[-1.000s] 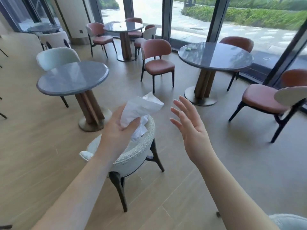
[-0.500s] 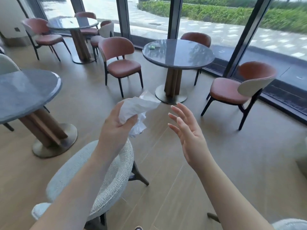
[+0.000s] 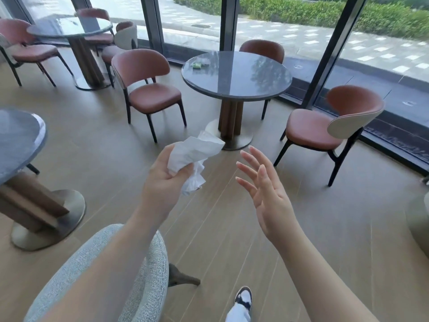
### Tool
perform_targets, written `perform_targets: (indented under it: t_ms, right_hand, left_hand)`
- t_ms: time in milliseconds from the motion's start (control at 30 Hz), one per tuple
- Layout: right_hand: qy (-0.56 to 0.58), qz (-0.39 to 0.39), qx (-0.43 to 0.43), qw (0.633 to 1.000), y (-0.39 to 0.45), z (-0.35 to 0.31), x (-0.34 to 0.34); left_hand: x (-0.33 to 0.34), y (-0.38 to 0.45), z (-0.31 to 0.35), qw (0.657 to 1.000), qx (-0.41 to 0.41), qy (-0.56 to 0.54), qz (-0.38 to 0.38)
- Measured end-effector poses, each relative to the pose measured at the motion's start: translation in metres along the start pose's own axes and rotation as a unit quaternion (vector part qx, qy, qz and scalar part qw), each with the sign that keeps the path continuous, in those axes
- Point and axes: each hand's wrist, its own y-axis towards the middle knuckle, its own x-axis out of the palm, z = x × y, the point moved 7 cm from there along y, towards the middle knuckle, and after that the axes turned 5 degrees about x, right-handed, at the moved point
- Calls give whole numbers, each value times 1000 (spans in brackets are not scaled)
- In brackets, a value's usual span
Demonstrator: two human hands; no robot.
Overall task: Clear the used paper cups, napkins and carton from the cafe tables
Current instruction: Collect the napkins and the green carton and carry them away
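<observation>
Crumpled white napkins are in the left hand, fingers and thumb curled tight around the wad, loose ends sticking out above and below the fist, held over the floor between the tables. So at least some of the clearing looks done. The right hand is empty, fingers straight and spread, palm turned toward the napkins but not touching them. Ahead stands the round table by the window, and near its far left edge lies a small green scrap, too small to name for certain; it looks like the next thing to collect. No paper cups or carton show anywhere here. The table at the far left and the table at the near left edge show nothing on the parts in view. A grey chair sits under the left forearm.
</observation>
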Motion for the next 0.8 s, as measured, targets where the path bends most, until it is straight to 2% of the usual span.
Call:
perform_targets:
  t_ms: [233, 400, 800]
  right_hand:
    - [19, -15, 2, 1000, 109, 9, -59]
    - [26, -34, 7, 999, 178, 6, -86]
    - [14, -68, 25, 997, 309, 39, -74]
  left_hand:
    - [68, 90, -38, 999, -33, 1, -12]
    - [99, 144, -44, 1000, -23, 13, 4]
    - [91, 256, -101, 996, -60, 3, 59]
